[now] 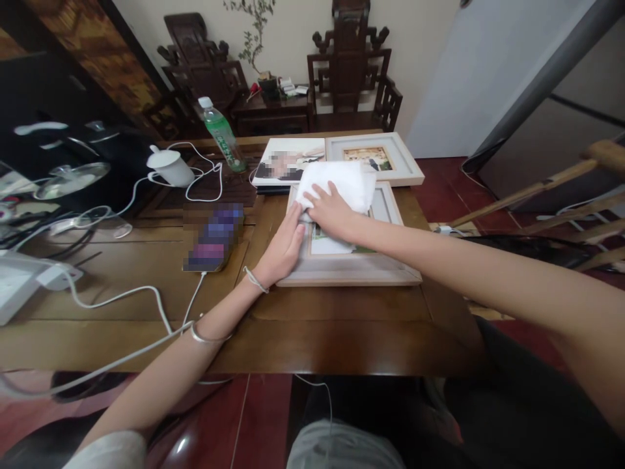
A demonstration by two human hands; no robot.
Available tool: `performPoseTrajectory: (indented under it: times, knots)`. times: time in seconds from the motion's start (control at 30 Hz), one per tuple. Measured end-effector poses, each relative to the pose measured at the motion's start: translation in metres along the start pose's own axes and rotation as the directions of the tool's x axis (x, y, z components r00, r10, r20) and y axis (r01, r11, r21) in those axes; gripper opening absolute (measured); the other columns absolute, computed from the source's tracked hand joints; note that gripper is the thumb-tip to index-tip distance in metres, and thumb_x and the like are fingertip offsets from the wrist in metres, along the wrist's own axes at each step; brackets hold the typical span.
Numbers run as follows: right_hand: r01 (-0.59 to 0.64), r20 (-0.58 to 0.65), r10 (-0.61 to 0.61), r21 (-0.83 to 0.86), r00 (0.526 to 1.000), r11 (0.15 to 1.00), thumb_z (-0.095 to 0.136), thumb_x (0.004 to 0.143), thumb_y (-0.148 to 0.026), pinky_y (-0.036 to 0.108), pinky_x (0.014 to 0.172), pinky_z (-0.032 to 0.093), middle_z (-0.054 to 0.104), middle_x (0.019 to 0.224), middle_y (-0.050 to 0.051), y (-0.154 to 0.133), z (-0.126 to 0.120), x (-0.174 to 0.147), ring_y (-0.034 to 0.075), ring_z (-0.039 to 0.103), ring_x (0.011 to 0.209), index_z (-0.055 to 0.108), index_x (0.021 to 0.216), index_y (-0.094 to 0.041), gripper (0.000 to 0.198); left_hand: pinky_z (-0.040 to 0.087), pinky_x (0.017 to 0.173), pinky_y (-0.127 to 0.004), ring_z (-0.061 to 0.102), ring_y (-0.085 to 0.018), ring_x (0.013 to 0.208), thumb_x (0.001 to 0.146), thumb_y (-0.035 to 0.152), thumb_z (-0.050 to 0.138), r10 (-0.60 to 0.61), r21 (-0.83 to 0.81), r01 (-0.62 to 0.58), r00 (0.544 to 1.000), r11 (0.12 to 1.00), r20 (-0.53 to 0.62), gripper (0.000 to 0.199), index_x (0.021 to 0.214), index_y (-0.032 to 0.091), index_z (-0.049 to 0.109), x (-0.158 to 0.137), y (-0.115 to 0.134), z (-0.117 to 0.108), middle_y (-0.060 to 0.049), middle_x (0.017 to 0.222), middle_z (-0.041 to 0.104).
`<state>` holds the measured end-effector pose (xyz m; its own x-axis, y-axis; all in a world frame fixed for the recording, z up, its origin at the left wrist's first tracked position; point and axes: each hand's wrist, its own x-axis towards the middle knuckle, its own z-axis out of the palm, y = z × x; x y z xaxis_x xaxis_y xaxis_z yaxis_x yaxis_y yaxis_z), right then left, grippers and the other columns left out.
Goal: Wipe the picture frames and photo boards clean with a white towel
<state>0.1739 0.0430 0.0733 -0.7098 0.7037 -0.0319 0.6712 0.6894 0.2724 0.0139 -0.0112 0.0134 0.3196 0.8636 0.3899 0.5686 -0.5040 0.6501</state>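
A light wooden picture frame (pixel 349 270) lies flat on the table, with part of a picture showing inside it. Folded white tissue or cloth (pixel 336 179) covers its upper left part. My right hand (pixel 329 208) rests on this white sheet with fingers spread, pressing it against the frame. Along the frame's left edge lies my left hand (pixel 283 244), its fingers stretched out and their tips beside the white sheet. The middle of the picture is hidden by the right hand and forearm.
Behind stand a second frame (pixel 407 163) and a white-edged photo panel (pixel 288 146). To the left are a charging phone (pixel 215 238), a green-labelled bottle (pixel 222 133), a lidded white cup (pixel 170 168), a glass (pixel 110 225) and loose white cables (pixel 151 290).
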Motion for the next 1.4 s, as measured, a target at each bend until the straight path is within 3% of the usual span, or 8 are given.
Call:
performPoseTrajectory:
  times: [0.23, 0.37, 0.5, 0.7, 0.9, 1.1, 1.2, 1.4]
  knots:
    - [0.111, 0.157, -0.142, 0.192, 0.977, 0.975, 0.054, 0.08, -0.003, 0.057, 0.1, 0.04, 0.036, 0.154, 0.015, -0.037, -0.025, -0.054, 0.038, 0.028, 0.141, 0.066, 0.119, -0.016, 0.042, 0.024, 0.119, -0.042, 0.034, -0.025, 0.142, 0.098, 0.062, 0.014, -0.057, -0.068, 0.05, 0.993, 0.996, -0.106, 0.071, 0.148, 0.015, 0.036, -0.001, -0.002, 0.001, -0.012, 0.153, 0.037]
    - [0.214, 0.14, -0.278, 0.353, 0.95, 0.911, 0.056, 0.078, 0.0, 0.054, 0.094, 0.047, 0.045, 0.147, 0.015, -0.052, -0.045, -0.095, 0.036, 0.04, 0.134, 0.068, 0.111, -0.015, 0.039, 0.025, 0.119, -0.045, 0.037, -0.026, 0.141, 0.098, 0.063, 0.015, -0.086, -0.091, 0.076, 0.99, 0.993, -0.113, 0.074, 0.145, 0.013, 0.04, -0.001, 0.001, 0.001, -0.015, 0.151, 0.041]
    - [0.257, 0.133, -0.321, 0.358, 0.938, 0.898, 0.053, 0.08, -0.002, 0.055, 0.095, 0.047, 0.048, 0.145, 0.016, -0.059, -0.053, -0.112, 0.036, 0.043, 0.132, 0.069, 0.11, -0.014, 0.036, 0.024, 0.119, -0.045, 0.038, -0.025, 0.14, 0.098, 0.062, 0.013, -0.134, -0.112, 0.124, 0.987, 0.986, -0.084, 0.074, 0.143, 0.012, 0.043, -0.001, 0.003, 0.002, -0.015, 0.15, 0.043]
    - [0.233, 0.092, -0.259, 0.225, 0.962, 0.946, 0.054, 0.081, -0.004, 0.058, 0.099, 0.041, 0.042, 0.15, 0.015, -0.059, -0.034, -0.083, 0.037, 0.033, 0.139, 0.067, 0.116, -0.016, 0.039, 0.017, 0.121, -0.042, 0.026, -0.024, 0.145, 0.099, 0.06, 0.01, -0.196, -0.151, 0.19, 0.98, 0.97, -0.023, 0.071, 0.146, 0.016, 0.038, 0.0, -0.006, 0.002, -0.011, 0.156, 0.033]
    - [0.132, 0.125, -0.147, 0.123, 0.981, 0.984, 0.05, 0.082, -0.003, 0.063, 0.102, 0.036, 0.035, 0.154, 0.013, -0.032, -0.014, -0.042, 0.035, 0.025, 0.143, 0.065, 0.118, -0.016, 0.041, 0.012, 0.122, -0.043, 0.018, -0.025, 0.148, 0.1, 0.054, 0.023, -0.062, -0.004, 0.062, 0.998, 0.998, 0.015, 0.068, 0.151, 0.009, 0.026, 0.0, -0.01, 0.002, -0.017, 0.16, 0.02]
    - [0.002, 0.065, -0.007, 0.077, 0.998, 0.997, 0.043, 0.078, 0.005, 0.071, 0.106, 0.024, 0.041, 0.152, 0.006, 0.014, -0.021, -0.005, 0.032, 0.027, 0.142, 0.064, 0.12, -0.021, 0.054, 0.021, 0.12, -0.047, 0.026, -0.028, 0.145, 0.095, 0.034, 0.043, 0.046, 0.138, -0.048, 0.999, 0.989, 0.018, 0.064, 0.15, 0.008, 0.026, 0.0, -0.012, 0.002, -0.018, 0.157, 0.027]
    - [-0.094, -0.039, 0.097, 0.075, 0.994, 0.993, 0.042, 0.081, 0.002, 0.074, 0.105, 0.021, 0.034, 0.156, 0.006, 0.021, -0.026, 0.014, 0.035, 0.021, 0.143, 0.06, 0.126, -0.021, 0.054, 0.025, 0.119, -0.047, 0.029, -0.027, 0.144, 0.093, 0.024, 0.04, 0.04, 0.169, -0.045, 0.999, 0.985, 0.031, 0.053, 0.143, 0.008, 0.041, 0.0, -0.01, 0.001, -0.016, 0.151, 0.041]
    - [0.0, 0.029, -0.002, 0.077, 1.0, 0.997, 0.041, 0.09, -0.008, 0.072, 0.107, 0.02, 0.026, 0.159, 0.004, 0.008, -0.009, 0.032, 0.035, 0.017, 0.145, 0.06, 0.128, -0.023, 0.045, 0.029, 0.119, -0.046, 0.036, -0.026, 0.141, 0.088, 0.01, 0.037, 0.048, 0.167, -0.056, 0.998, 0.984, 0.05, 0.046, 0.127, 0.014, 0.06, 0.0, -0.009, -0.001, -0.009, 0.139, 0.057]
